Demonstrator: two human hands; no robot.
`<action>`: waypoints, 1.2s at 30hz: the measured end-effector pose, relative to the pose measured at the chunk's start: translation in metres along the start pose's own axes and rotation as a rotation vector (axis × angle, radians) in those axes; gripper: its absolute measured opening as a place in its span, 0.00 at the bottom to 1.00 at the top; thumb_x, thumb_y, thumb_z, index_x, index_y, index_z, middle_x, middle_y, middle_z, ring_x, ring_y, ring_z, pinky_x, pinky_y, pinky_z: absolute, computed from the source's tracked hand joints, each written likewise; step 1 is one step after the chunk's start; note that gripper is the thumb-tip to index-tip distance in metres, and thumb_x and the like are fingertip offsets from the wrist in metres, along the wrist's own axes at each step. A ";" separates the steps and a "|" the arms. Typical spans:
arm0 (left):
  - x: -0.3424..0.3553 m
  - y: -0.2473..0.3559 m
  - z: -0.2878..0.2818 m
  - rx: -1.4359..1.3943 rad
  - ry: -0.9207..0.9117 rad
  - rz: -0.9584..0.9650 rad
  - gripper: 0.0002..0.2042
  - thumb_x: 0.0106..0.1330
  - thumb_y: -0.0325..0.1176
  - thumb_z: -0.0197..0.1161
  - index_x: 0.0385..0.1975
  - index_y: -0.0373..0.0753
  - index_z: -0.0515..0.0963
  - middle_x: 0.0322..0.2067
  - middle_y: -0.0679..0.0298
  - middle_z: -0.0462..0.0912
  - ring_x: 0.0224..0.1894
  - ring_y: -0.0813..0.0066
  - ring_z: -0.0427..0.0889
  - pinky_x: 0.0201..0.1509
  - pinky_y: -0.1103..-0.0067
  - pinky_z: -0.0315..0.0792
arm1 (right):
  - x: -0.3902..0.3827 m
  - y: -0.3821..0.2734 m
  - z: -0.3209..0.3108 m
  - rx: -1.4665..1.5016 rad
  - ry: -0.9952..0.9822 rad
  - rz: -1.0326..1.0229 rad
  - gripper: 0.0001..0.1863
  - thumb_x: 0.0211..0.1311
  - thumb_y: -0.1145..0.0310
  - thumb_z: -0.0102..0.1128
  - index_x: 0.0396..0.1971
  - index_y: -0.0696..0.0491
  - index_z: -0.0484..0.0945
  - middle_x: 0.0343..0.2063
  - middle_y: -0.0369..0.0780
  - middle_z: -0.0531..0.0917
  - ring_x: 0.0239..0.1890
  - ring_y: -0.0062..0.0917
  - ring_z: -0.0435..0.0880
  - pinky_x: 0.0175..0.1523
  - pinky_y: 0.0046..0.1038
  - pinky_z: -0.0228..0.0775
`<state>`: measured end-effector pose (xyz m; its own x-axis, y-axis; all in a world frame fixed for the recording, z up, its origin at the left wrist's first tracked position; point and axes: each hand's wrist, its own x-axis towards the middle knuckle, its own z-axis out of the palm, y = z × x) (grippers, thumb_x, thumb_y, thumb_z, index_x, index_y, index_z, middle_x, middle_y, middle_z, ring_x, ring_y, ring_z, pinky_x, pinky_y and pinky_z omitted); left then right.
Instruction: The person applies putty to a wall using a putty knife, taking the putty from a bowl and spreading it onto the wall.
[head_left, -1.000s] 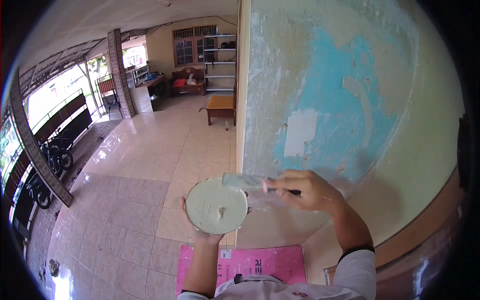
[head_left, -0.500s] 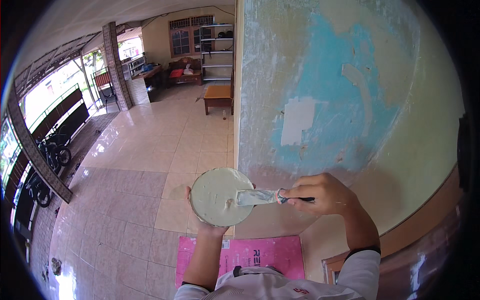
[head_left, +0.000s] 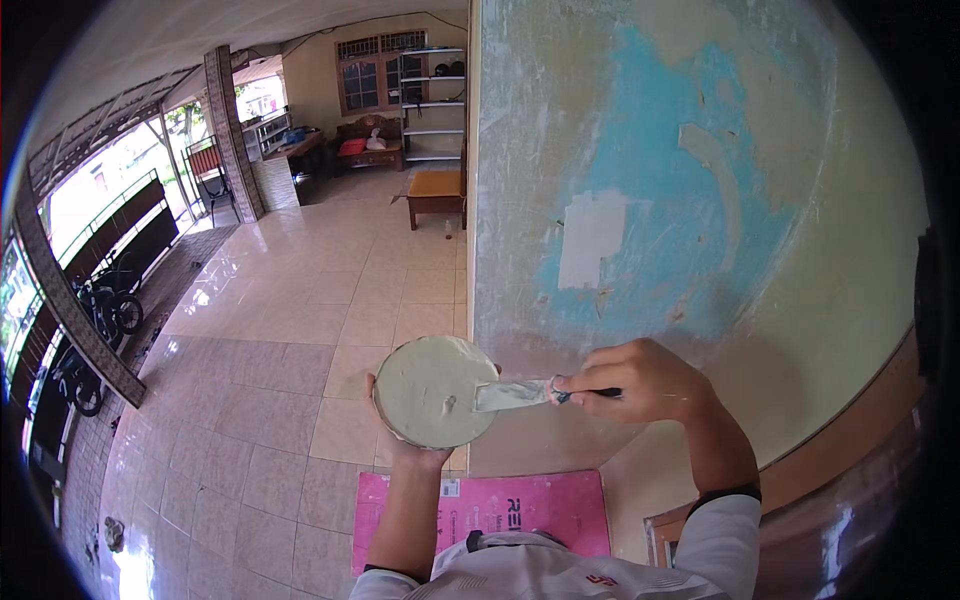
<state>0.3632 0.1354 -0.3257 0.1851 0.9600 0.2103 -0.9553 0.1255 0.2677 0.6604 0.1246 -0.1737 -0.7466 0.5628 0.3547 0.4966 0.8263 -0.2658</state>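
Note:
My left hand [head_left: 420,458] grips a round tub of pale grey-green putty [head_left: 425,385] from below, its fingertips showing at the rim. A small lump stands up from the otherwise fairly smooth putty. In my right hand [head_left: 640,380] is a putty knife [head_left: 515,396], held by its dark handle with the blade pointing left. The blade, smeared with putty, lies over the tub's right rim. Beyond my hands rises a wall [head_left: 660,160] with worn blue and beige paint. It bears a pale rectangular putty patch [head_left: 592,240] and a curved strip of filler [head_left: 715,165].
A pink cardboard sheet [head_left: 540,500] lies on the tiled floor [head_left: 240,420] below me. Wooden trim [head_left: 850,420] runs along the lower right. Farther back stand a low table with a yellow top [head_left: 436,186], a metal shelf [head_left: 434,105] and a bench [head_left: 372,150]. Motorcycles [head_left: 95,310] are at far left.
The tub has shifted slightly left. My right hand and the putty knife have also moved a little left, the blade staying at the tub's right side.

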 end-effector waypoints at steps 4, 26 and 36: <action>0.001 -0.005 -0.001 -0.118 0.044 -0.010 0.41 0.64 0.76 0.50 0.68 0.50 0.72 0.70 0.47 0.67 0.68 0.27 0.65 0.65 0.28 0.63 | -0.006 0.011 0.001 0.248 0.073 0.005 0.13 0.70 0.68 0.64 0.51 0.50 0.86 0.30 0.41 0.87 0.30 0.32 0.86 0.37 0.32 0.77; 0.001 -0.006 0.003 -0.229 -0.077 -0.069 0.44 0.67 0.75 0.48 0.71 0.42 0.68 0.73 0.44 0.63 0.70 0.29 0.63 0.72 0.39 0.62 | -0.002 -0.006 0.008 0.178 0.038 -0.038 0.18 0.64 0.66 0.71 0.54 0.43 0.88 0.30 0.40 0.85 0.27 0.34 0.81 0.35 0.32 0.74; 0.003 -0.013 -0.001 -0.110 0.078 -0.069 0.46 0.65 0.78 0.46 0.70 0.44 0.69 0.69 0.52 0.70 0.68 0.45 0.71 0.67 0.46 0.70 | 0.007 -0.003 0.008 0.065 0.012 0.002 0.17 0.63 0.68 0.70 0.52 0.39 0.89 0.27 0.38 0.82 0.26 0.32 0.81 0.34 0.33 0.75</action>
<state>0.3759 0.1370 -0.3297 0.2367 0.9642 0.1199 -0.9613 0.2145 0.1731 0.6498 0.1257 -0.1772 -0.7400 0.5651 0.3649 0.4681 0.8221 -0.3240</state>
